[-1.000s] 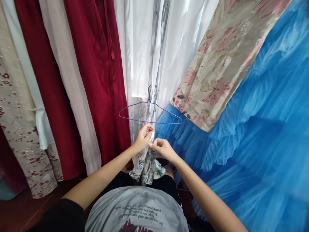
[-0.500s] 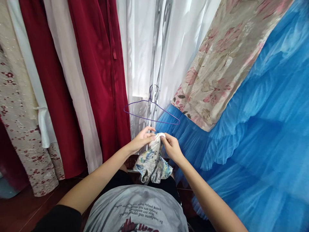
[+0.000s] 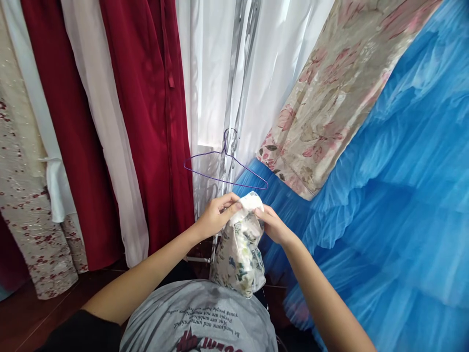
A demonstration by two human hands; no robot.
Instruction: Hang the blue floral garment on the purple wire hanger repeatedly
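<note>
A light floral garment [image 3: 240, 254] hangs from both my hands, just in front of my grey shirt. Its white upper edge [image 3: 250, 201] is pinched on the left side by my left hand [image 3: 219, 213], thumb on top. On the other side my right hand [image 3: 274, 222] grips the same edge between thumb and fingers. Green, yellow and dark blue print shows on the bunched cloth below. Beyond my hands, a thin purple clothes hanger [image 3: 225, 168] with nothing on it hangs from a silvery metal stand [image 3: 234, 88].
Long dark red cloths [image 3: 146, 112] and a pale pink one [image 3: 104, 127] hang at left, beside a floral lace garment [image 3: 44, 244]. White drapes [image 3: 212, 73] are behind the hanger. To the right hang a beige floral garment [image 3: 330, 112] and ruffled blue tulle [image 3: 395, 210].
The floral garment has turned and spread in my hands, so its white edge shows wider. My right hand has shifted slightly right and down. The view has moved a little.
</note>
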